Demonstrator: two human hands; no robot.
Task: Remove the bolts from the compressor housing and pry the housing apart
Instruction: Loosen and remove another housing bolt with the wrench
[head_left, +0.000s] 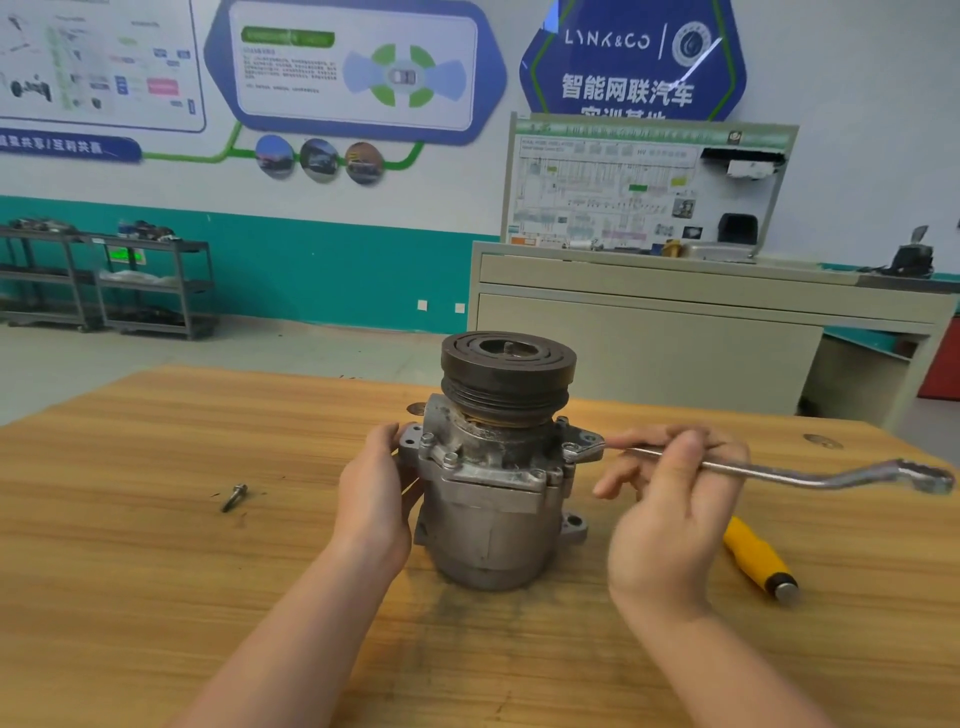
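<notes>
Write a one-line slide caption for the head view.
Left hand steadies the upright compressor while the right hand holds a wrench at a housing bolt.

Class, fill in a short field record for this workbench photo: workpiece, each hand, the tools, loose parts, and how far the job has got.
workpiece: compressor, upright on the wooden table, pulley on top
left hand: left hand steadies the housing's side
right hand: right hand holds the wrench, its near end at a housing bolt
other tool: yellow-handled tool lying on the table beside the right hand
loose parts: one removed bolt on the table, left of the compressor
progress: several bolts still in place; housing not yet apart
</notes>
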